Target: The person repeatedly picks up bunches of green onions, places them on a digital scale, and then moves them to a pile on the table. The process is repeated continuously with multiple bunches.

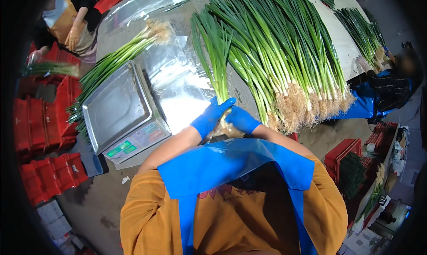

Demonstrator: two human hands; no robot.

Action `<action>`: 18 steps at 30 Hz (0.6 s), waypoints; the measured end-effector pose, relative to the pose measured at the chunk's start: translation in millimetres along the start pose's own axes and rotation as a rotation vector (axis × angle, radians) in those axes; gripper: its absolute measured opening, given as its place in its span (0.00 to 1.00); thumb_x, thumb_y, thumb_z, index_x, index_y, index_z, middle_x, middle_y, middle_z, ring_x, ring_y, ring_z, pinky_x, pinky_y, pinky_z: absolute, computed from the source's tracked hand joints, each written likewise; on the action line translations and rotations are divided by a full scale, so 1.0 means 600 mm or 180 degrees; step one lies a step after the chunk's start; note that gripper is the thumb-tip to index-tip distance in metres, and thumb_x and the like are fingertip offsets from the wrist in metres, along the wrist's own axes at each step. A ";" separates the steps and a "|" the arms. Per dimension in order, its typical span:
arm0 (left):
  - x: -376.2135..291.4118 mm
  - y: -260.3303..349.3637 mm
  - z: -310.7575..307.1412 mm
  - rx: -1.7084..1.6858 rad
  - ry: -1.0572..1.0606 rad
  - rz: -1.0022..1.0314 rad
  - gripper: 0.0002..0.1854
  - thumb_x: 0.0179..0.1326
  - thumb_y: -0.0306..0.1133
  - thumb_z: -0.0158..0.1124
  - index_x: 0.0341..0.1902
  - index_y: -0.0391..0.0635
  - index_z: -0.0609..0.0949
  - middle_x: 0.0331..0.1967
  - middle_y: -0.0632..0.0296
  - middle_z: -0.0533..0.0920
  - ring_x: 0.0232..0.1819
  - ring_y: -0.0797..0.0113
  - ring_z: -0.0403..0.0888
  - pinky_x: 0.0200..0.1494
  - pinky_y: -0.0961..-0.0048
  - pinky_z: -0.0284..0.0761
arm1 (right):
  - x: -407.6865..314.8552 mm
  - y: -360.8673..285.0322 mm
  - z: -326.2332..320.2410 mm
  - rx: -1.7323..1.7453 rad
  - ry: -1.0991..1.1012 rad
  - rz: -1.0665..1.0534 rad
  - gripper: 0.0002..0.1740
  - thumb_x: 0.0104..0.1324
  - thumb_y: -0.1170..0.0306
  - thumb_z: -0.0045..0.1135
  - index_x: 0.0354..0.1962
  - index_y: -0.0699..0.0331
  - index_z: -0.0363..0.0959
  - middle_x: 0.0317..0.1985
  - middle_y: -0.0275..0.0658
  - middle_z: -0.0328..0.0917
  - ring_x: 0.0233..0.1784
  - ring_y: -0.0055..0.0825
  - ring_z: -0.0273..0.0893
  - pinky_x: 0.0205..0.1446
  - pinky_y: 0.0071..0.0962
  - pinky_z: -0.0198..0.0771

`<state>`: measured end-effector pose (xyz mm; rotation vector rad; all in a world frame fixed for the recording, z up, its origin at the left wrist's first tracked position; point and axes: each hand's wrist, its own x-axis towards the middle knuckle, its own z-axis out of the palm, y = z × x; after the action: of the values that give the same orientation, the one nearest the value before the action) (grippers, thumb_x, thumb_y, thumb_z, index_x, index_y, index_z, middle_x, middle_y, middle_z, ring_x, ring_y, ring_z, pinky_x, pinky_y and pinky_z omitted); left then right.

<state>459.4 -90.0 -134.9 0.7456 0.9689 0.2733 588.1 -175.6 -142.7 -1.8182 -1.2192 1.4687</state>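
A bunch of spring onions stands out in front of me, leaves pointing away and roots toward my apron. Blue-gloved, my left hand wraps its pale stalks, thumb across the top. My right hand, in a matching glove, is curled at the white root end; its fingertips are partly hidden. Below both hands hang the tan roots. To the right lies a large heap of spring onions, roots toward me. Clear plastic bags lie flat to the left of my left hand.
A digital scale with a steel pan stands at the table's left, more spring onions behind it. Red crates are stacked at far left. One co-worker stands upper left, another at right. A red crate holds greens.
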 end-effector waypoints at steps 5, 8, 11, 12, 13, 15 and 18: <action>0.068 -0.021 -0.031 -0.0894 -0.0252 0.0073 0.11 0.56 0.26 0.60 0.42 0.34 0.76 0.30 0.54 0.79 0.30 0.61 0.78 0.36 0.67 0.76 | -0.067 -0.121 -0.072 -0.0458 -0.0606 0.0337 0.24 0.60 0.56 0.56 0.45 0.68 0.73 0.36 0.55 0.78 0.46 0.45 0.76 0.49 0.38 0.69; 0.026 0.017 -0.012 -0.1301 -0.0905 0.0186 0.11 0.58 0.25 0.60 0.44 0.36 0.73 0.30 0.54 0.79 0.31 0.63 0.78 0.33 0.68 0.75 | -0.070 -0.067 -0.162 -0.0095 0.1211 -0.0240 0.30 0.62 0.59 0.59 0.57 0.67 0.66 0.32 0.46 0.79 0.28 0.27 0.79 0.35 0.29 0.75; 0.031 0.025 0.035 -0.1334 -0.0796 0.0163 0.13 0.58 0.25 0.61 0.46 0.38 0.71 0.30 0.54 0.78 0.29 0.64 0.77 0.33 0.67 0.77 | -0.013 -0.004 -0.274 -0.2227 0.2923 -0.0340 0.43 0.53 0.56 0.67 0.59 0.71 0.59 0.52 0.55 0.68 0.54 0.46 0.70 0.49 0.41 0.71; 0.044 0.030 0.049 -0.1313 -0.0699 0.0157 0.14 0.58 0.25 0.61 0.47 0.39 0.70 0.29 0.55 0.77 0.28 0.64 0.77 0.33 0.66 0.77 | 0.008 0.014 -0.285 -0.2790 0.2842 0.0067 0.45 0.49 0.55 0.70 0.59 0.70 0.59 0.50 0.55 0.69 0.52 0.46 0.70 0.49 0.40 0.72; 0.094 -0.009 0.034 -0.1387 -0.0890 0.0021 0.14 0.58 0.25 0.62 0.47 0.39 0.71 0.29 0.55 0.78 0.29 0.63 0.77 0.34 0.65 0.78 | 0.022 0.019 -0.286 -0.3355 0.2716 0.0450 0.48 0.45 0.55 0.72 0.58 0.69 0.59 0.47 0.54 0.70 0.50 0.47 0.71 0.49 0.39 0.72; 0.124 -0.044 0.033 -0.1229 -0.0544 -0.0001 0.14 0.58 0.24 0.62 0.46 0.40 0.71 0.31 0.54 0.79 0.30 0.62 0.79 0.35 0.64 0.79 | 0.032 0.015 -0.274 -0.2961 0.2511 0.0729 0.51 0.40 0.56 0.75 0.58 0.68 0.58 0.44 0.52 0.71 0.47 0.46 0.73 0.48 0.38 0.72; 0.138 -0.051 0.026 -0.1143 -0.0445 -0.0164 0.14 0.57 0.24 0.62 0.46 0.40 0.71 0.31 0.53 0.79 0.31 0.60 0.79 0.36 0.63 0.80 | 0.029 -0.003 -0.296 -0.2490 0.2211 0.0727 0.41 0.42 0.61 0.73 0.52 0.66 0.65 0.43 0.53 0.75 0.46 0.48 0.75 0.47 0.38 0.73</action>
<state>514.9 -75.8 -204.0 0.4050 0.7776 0.3349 755.4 -133.0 -97.9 -2.7157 -1.3073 0.3136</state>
